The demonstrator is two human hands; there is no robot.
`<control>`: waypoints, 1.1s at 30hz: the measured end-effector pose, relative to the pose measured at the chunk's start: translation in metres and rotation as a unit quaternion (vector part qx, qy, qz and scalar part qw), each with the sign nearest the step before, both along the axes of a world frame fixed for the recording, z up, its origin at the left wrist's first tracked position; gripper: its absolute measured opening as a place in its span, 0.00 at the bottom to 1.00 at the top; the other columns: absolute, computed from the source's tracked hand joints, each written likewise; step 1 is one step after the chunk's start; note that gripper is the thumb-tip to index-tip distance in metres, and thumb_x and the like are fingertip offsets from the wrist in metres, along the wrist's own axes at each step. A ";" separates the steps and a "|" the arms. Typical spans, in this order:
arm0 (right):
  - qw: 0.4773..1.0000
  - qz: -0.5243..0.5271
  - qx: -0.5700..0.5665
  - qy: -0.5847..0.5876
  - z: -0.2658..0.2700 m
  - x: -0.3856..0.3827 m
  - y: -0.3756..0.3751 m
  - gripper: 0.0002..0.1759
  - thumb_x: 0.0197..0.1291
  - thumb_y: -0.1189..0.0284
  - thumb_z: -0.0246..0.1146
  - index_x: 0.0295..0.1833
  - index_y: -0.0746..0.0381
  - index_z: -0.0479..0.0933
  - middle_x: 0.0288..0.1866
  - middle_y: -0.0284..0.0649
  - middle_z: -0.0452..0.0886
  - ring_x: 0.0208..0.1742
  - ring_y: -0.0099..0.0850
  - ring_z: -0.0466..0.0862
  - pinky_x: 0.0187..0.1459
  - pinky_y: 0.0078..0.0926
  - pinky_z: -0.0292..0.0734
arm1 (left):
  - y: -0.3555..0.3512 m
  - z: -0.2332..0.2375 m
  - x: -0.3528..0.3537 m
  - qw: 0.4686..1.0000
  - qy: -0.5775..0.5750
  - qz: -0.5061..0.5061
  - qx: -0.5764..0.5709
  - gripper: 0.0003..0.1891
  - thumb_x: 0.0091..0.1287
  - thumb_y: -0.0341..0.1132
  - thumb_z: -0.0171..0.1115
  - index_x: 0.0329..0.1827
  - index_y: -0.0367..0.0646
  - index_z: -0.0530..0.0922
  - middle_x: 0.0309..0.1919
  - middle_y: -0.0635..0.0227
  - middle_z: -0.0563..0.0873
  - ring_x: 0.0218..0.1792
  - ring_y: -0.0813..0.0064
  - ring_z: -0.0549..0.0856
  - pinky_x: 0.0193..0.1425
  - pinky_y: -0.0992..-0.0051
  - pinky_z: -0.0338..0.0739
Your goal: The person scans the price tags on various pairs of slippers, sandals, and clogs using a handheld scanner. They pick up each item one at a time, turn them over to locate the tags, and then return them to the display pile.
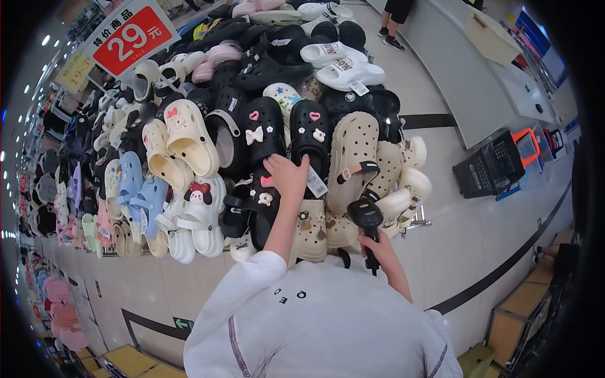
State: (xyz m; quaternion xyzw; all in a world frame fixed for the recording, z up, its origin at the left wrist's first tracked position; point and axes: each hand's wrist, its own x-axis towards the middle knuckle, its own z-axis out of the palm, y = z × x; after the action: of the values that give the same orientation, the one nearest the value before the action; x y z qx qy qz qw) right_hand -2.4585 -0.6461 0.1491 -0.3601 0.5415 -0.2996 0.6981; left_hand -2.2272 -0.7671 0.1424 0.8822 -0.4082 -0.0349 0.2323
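Note:
My left hand [287, 173] reaches into the pile, its thumb and fingers pinching a pair of black clogs at their near edges. The left clog of the pair [262, 126] has a white bow charm; the right clog [309, 129] carries a pink heart charm. A white price tag [316, 183] hangs just right of my thumb. Wrapped round the handle of a black barcode scanner [365, 215] is my right hand [382, 251], at the near right of the pile. The scanner's head is beside a beige clog [354, 157] with a brown heel strap.
Many clogs and slippers surround my hands, including white slippers [350, 74] and blue clogs [131, 179]. A red price sign [133, 39] stands at upper left. To the right are a grey counter [454, 69] and a black shopping basket [488, 165]. A person's legs [396, 22] show behind.

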 end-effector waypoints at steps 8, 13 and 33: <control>0.997 -0.083 0.001 0.006 0.006 -0.005 0.025 0.16 0.51 0.71 0.63 0.45 0.65 0.70 0.20 0.33 0.70 0.18 0.23 0.70 0.22 0.19 0.64 | -0.023 -0.001 0.023 0.989 -0.042 -0.121 -0.068 0.24 0.46 0.45 0.66 0.36 0.33 0.73 0.35 0.55 0.78 0.45 0.58 0.75 0.50 0.63 0.67; 0.997 -0.073 -0.009 0.016 0.011 0.010 0.025 0.16 0.51 0.71 0.63 0.45 0.64 0.70 0.21 0.33 0.70 0.19 0.22 0.70 0.23 0.19 0.64 | -0.036 -0.009 0.038 0.991 0.022 -0.113 -0.066 0.15 0.45 0.35 0.65 0.31 0.32 0.76 0.32 0.50 0.80 0.36 0.51 0.80 0.42 0.61 0.74; 0.999 -0.038 -0.009 0.024 0.006 0.043 0.022 0.18 0.50 0.71 0.63 0.45 0.65 0.70 0.22 0.33 0.71 0.18 0.22 0.71 0.23 0.19 0.65 | 0.002 0.012 0.171 0.815 0.392 -0.072 -0.420 0.14 0.51 0.30 0.62 0.41 0.34 0.76 0.32 0.66 0.83 0.33 0.72 0.81 0.39 0.74 0.74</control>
State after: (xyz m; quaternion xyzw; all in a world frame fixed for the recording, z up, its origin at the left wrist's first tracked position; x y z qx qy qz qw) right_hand -2.4159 -0.6237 0.1548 -0.3527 0.5690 -0.3220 0.6694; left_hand -2.0560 -0.7647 0.1546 0.5784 -0.3198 -0.2191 0.7177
